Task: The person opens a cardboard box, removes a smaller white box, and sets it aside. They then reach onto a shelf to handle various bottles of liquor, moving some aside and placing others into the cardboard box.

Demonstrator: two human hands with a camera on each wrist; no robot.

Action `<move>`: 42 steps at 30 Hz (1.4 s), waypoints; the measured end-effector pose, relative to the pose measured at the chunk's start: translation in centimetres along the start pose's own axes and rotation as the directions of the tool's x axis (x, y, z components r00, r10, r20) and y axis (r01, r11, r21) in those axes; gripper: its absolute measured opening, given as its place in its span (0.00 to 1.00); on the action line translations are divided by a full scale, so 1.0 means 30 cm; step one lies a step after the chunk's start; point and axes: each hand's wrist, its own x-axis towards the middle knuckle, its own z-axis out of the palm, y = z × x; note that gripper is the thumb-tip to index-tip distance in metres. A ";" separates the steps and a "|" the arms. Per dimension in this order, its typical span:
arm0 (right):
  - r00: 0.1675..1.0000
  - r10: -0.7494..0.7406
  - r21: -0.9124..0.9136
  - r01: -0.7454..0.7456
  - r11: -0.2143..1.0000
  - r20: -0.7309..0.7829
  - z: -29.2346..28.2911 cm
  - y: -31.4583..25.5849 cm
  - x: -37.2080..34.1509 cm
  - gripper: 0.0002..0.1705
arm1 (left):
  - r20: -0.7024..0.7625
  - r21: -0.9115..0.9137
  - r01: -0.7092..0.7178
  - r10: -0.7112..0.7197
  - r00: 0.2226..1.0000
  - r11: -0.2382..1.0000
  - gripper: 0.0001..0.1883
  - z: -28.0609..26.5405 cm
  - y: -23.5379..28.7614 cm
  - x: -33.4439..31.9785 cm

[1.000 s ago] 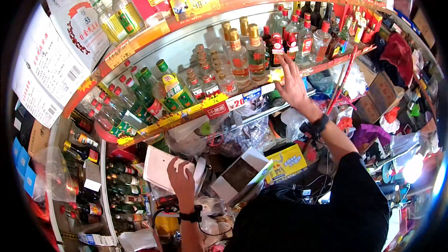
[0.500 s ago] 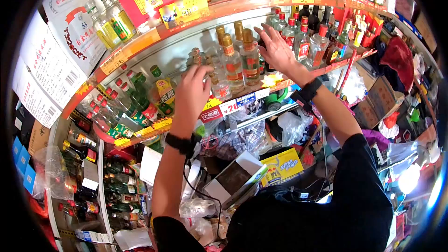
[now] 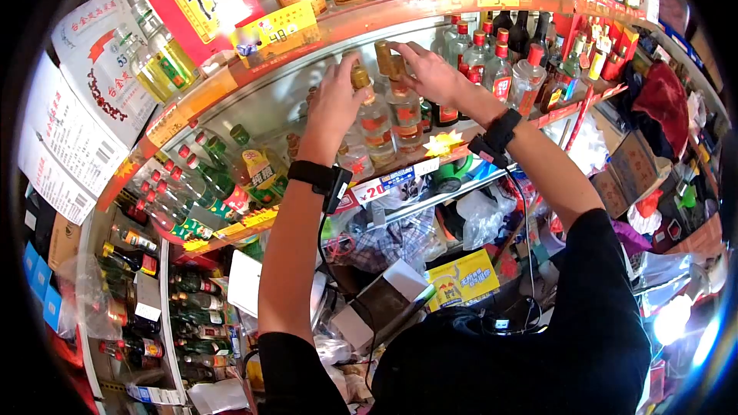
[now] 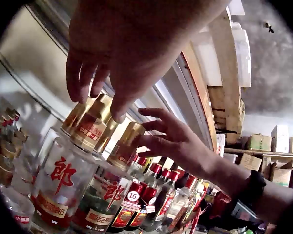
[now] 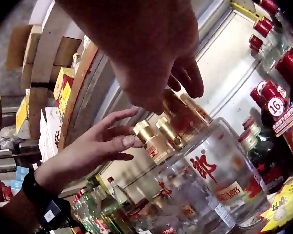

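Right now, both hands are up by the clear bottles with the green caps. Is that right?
Not quite: those caps are gold, not green, as the left wrist view shows. The left hand and right hand are indeed up by the clear bottles.

From above and farthest back, the head view faced down and forward over the left hand and right hand to the far shelves. The left wrist view, close below its hand, looked far and right; the right wrist view, equally close, looked far and left. Both shared the gold-capped bottles.
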 end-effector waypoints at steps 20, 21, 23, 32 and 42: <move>0.986 0.166 0.303 -0.168 0.938 0.032 0.079 0.057 0.045 0.40 | 0.171 -0.291 0.158 -0.111 0.979 0.944 0.39 0.122 -0.133 0.045; 0.984 0.176 0.306 -0.177 0.935 0.032 0.083 0.063 0.045 0.40 | 0.152 -0.285 0.132 -0.091 0.984 0.950 0.39 0.121 -0.124 0.046; 0.988 0.153 0.293 -0.144 0.945 -0.006 0.097 0.072 0.048 0.39 | 0.129 -0.258 0.136 -0.105 0.986 0.957 0.39 0.117 -0.108 0.038; 0.984 0.162 0.308 -0.175 0.935 0.069 0.063 0.053 0.052 0.43 | 0.107 -0.167 0.205 -0.189 0.976 0.964 0.38 0.077 -0.017 0.022; 0.984 0.174 0.294 -0.181 0.939 0.050 0.057 0.046 0.050 0.42 | 0.089 -0.108 0.135 -0.126 0.988 0.985 0.28 0.103 -0.050 0.031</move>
